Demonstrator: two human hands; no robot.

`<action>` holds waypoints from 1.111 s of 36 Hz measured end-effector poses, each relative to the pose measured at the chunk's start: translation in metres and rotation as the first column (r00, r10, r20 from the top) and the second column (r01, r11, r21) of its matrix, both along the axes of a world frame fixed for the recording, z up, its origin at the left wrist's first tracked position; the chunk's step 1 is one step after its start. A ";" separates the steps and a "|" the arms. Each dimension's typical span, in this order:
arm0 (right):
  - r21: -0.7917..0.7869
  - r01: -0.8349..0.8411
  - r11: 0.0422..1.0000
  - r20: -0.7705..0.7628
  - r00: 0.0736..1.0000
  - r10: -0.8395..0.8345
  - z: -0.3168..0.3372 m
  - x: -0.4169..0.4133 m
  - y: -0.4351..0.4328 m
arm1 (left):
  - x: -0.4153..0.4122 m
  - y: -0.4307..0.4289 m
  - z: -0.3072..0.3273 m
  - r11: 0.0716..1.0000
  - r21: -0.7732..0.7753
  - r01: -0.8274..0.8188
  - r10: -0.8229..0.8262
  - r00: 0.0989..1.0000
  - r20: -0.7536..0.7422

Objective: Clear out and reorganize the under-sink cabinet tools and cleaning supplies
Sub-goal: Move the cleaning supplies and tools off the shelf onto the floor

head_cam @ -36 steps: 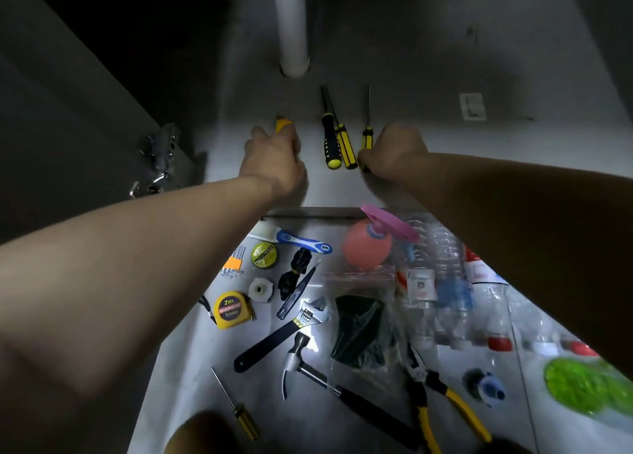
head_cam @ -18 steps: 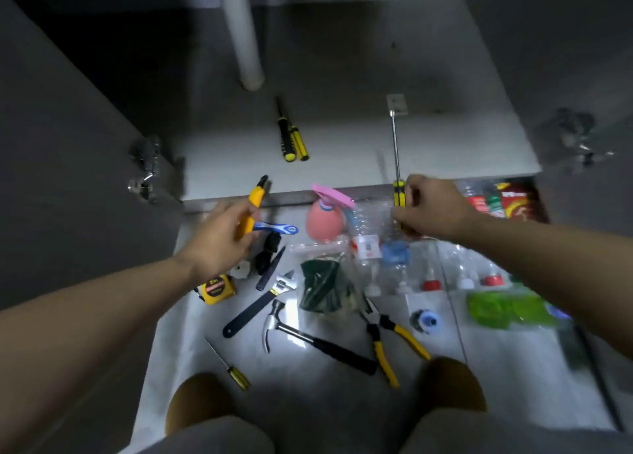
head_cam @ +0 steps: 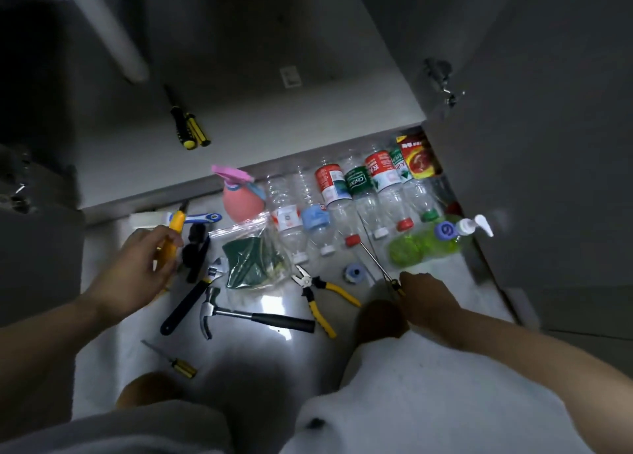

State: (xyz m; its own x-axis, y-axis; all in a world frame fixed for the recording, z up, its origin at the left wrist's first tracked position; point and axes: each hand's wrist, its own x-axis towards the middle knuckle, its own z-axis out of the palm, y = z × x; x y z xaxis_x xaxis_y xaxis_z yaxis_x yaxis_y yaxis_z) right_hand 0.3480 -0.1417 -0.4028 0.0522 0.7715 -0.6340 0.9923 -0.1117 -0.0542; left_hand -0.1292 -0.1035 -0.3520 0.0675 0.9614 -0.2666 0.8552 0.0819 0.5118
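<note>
Head view: at the left, a stubby tool with a yellow plastic handle [head_cam: 169,241] is gripped by the left hand [head_cam: 137,272], the fingers curled round the lower handle and the thumb laid against it, above the pale floor just in front of the cabinet. Its dark working end is too blurred to be identified. It is judged light and rigid, and the hard handle should give a sure hold. Further in, two screwdrivers with black-and-yellow handles [head_cam: 190,128] are seen side by side on the grey cabinet floor [head_cam: 274,117], near the white drain pipe [head_cam: 113,32]. They are probably light, stiff and apt to roll, and are best taken by the thick handles, perhaps both at once. At the right, a long thin steel-shafted screwdriver [head_cam: 373,258] is held by its small yellow-and-black handle in the right hand [head_cam: 428,299]. Those fingers are folded under the hand, so the exact pinch cannot be told. The shaft points up across the row of clear plastic bottles [head_cam: 342,213]. Its length is likely to make the tip swing, so a hold at the handle, with the point kept off the thin bottles, is advised.
</note>
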 end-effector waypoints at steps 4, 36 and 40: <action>0.004 0.008 1.000 0.063 0.998 -0.008 -0.014 -0.002 0.001 | -0.004 -0.009 -0.014 0.998 -0.059 0.016 -0.017 1.000 -0.010; 0.692 -0.552 0.466 -0.100 0.566 0.819 0.124 -0.243 0.140 | -0.050 -0.089 -0.057 0.959 -0.282 -0.026 -0.014 0.990 -0.139; 0.671 -0.630 0.390 -0.061 0.478 0.876 0.130 -0.277 0.151 | -0.050 -0.090 -0.064 0.941 -0.337 -0.026 -0.048 0.977 -0.207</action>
State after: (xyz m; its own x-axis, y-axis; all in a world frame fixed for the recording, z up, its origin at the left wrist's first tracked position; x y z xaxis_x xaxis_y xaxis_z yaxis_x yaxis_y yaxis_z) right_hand 0.0713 0.0094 -0.2731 -0.8494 0.5257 0.0466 0.5111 0.8413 -0.1759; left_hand -0.1794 -0.1930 -0.4164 -0.0149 0.8123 -0.5831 0.9416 0.2076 0.2651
